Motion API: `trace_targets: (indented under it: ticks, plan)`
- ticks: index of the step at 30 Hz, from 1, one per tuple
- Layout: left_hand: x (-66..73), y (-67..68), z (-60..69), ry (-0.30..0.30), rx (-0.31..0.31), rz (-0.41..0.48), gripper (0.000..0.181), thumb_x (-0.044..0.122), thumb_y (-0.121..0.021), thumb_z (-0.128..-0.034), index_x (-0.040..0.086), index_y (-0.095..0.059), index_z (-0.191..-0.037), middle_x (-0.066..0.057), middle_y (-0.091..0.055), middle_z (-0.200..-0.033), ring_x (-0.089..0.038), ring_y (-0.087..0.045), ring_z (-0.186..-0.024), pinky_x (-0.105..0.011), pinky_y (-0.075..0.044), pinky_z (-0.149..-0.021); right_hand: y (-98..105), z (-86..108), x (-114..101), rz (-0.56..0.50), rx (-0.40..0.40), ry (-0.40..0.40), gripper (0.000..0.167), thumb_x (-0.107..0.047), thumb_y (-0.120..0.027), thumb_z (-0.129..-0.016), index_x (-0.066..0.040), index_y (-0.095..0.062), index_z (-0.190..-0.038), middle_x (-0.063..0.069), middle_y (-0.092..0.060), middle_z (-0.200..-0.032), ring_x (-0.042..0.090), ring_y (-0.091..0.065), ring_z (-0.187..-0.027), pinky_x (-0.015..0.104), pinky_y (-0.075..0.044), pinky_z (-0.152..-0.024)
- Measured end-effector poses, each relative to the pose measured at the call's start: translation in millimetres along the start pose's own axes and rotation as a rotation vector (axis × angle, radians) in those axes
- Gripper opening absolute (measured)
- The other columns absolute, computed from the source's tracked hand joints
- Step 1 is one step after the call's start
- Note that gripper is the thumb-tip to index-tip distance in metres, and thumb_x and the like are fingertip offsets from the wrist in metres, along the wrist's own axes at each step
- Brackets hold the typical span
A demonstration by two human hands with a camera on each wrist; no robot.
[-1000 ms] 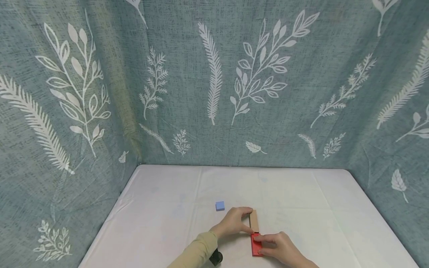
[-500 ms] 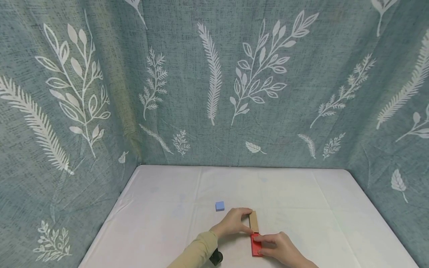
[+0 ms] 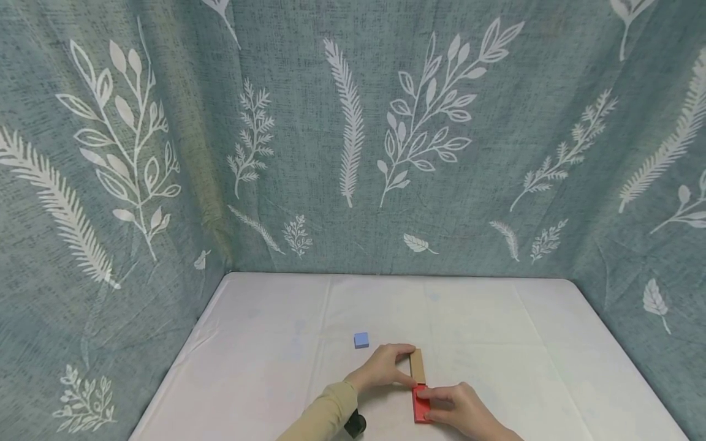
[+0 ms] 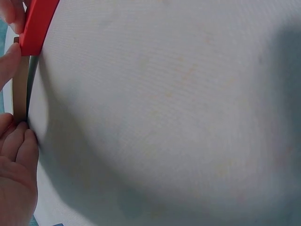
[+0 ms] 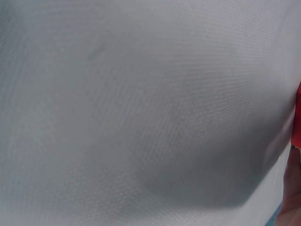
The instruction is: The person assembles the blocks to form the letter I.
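In the head view, my left hand spans a long tan bar, thumb at its near end and fingers at its far end. My right hand pinches a flat red rectangular piece by its right side. Bar and red piece lie end to end, with a thin dark line where they meet. The left wrist view shows the bar as a narrow strip running up to the red piece. Only an edge of the red piece shows in the right wrist view, above a finger.
A small blue block lies on the white-covered table, beyond my left hand. A black device sits by the left sleeve. Patterned green-grey curtain borders the table's back and sides.
The tan bar's far end and my left fingers have shifted very slightly toward the red piece. My right hand keeps its grip, nearly still.
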State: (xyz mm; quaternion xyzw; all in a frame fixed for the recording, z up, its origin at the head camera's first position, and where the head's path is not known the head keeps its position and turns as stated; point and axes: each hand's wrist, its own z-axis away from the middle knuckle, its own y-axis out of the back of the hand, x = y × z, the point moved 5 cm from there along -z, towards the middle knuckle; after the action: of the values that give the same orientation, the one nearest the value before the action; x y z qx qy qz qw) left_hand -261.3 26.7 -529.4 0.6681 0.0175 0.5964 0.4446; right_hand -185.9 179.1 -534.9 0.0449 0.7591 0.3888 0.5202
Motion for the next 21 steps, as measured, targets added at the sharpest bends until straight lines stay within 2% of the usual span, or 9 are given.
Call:
trace_targets:
  ticks: [8, 16, 21]
  plan:
    - [1.2, 0.0, 3.6, 0.012, 0.003, 0.034, 0.065, 0.016, -0.083, -0.0699, 0.004, -0.057, -0.128, -0.009, -0.058, -0.134, -0.024, -0.051, -0.128, -0.027, -0.044, -0.108, 0.5, 0.4, 0.3, 0.024, 0.004, -0.009, 0.037, -0.034, -0.071, -0.083, -0.010, -0.072, -0.111, 0.007, -0.072, -0.106, -0.001, -0.061, -0.103, 0.014, -0.055, -0.080]
    - [1.4, -0.1, 5.2, -0.001, 0.002, 0.060, 0.066, 0.016, -0.083, -0.0710, 0.003, -0.056, -0.129, -0.010, -0.057, -0.135, -0.025, -0.049, -0.130, -0.028, -0.041, -0.111, 0.1, 1.5, -0.5, 0.031, 0.015, 0.012, 0.036, -0.032, -0.071, -0.083, -0.009, -0.072, -0.110, 0.008, -0.073, -0.105, -0.001, -0.062, -0.101, 0.015, -0.056, -0.078]
    - [0.6, -0.7, 5.1, -0.002, 0.005, 0.062, 0.066, 0.016, -0.083, -0.0711, 0.002, -0.055, -0.129, -0.010, -0.056, -0.135, -0.025, -0.049, -0.130, -0.027, -0.041, -0.111, 0.2, 1.6, -0.2, 0.043, 0.011, -0.003, 0.036, -0.034, -0.071, -0.083, -0.009, -0.072, -0.110, 0.009, -0.072, -0.106, 0.000, -0.061, -0.103, 0.014, -0.055, -0.079]
